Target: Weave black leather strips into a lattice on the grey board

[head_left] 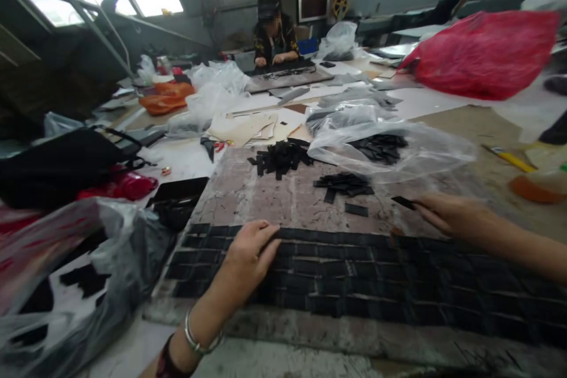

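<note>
A brownish-grey board [274, 201] lies before me, with several rows of small black rectangular strips [345, 269] laid edge to edge across its nearer part. My left hand [248, 257] rests on the upper rows, fingers bent, thumb and forefinger slightly apart, nothing visible between them. To the right, my right hand [452, 215] pinches one black strip [403, 202] just above the board, beyond the top row. A loose black piece [357, 209] lies flat between the hands. Behind it are a stack of black strips [343, 183] and a messier heap of black pieces [281, 157].
A clear plastic bag [425, 144] with black pieces overlaps the board's far edge. Grey plastic bags [128, 260] and a black bag [62, 165] crowd the left. A yellow cutter [514, 159] and a red bag [482, 56] lie right. A co-worker [274, 35] sits across the table.
</note>
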`<state>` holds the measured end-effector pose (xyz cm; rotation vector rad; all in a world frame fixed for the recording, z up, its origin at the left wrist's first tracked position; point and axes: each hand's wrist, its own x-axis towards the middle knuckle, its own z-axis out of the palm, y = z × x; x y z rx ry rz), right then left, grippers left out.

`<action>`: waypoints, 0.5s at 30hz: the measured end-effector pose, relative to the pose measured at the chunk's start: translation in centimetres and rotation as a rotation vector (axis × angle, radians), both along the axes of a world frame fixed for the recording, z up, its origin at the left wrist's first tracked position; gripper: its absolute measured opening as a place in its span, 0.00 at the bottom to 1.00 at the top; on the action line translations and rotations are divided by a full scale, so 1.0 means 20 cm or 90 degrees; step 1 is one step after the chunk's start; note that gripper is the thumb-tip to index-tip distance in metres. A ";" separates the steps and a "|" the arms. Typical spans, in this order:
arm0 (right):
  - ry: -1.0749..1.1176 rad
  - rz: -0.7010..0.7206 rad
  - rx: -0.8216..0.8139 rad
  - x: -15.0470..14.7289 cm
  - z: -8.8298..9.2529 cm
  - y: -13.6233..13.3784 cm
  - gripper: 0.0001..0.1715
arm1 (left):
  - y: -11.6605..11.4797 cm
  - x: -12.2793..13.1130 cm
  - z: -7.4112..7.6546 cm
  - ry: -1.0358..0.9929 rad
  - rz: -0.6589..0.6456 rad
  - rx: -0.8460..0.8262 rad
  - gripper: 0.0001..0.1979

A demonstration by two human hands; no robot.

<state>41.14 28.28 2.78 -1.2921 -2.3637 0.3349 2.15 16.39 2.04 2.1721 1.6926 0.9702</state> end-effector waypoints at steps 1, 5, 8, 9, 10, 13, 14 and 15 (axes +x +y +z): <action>-0.002 0.033 -0.062 -0.13 0.04 0.00 0.12 | -0.01 -0.08 0.00 -0.012 0.050 -0.005 0.12; 0.060 0.119 -0.371 -0.71 0.11 0.02 0.18 | -0.06 -0.33 -0.04 -0.026 0.186 -0.018 0.12; 0.116 0.182 -0.469 -1.09 0.08 0.05 0.16 | -0.08 -0.45 -0.07 -0.022 0.235 -0.009 0.12; 0.113 0.200 -0.472 -1.20 0.06 0.07 0.14 | -0.08 -0.48 -0.08 -0.022 0.250 -0.004 0.12; 0.102 0.216 -0.459 -1.31 0.05 0.08 0.13 | -0.07 -0.51 -0.09 -0.022 0.266 0.001 0.12; 0.034 0.262 -0.376 -1.59 0.02 0.11 0.10 | -0.04 -0.62 -0.10 -0.026 0.319 0.012 0.13; 0.008 0.276 -0.348 -1.67 0.02 0.12 0.10 | -0.03 -0.66 -0.10 -0.027 0.338 0.014 0.14; -0.015 0.288 -0.326 -1.74 0.02 0.12 0.10 | -0.02 -0.69 -0.10 -0.029 0.357 0.014 0.14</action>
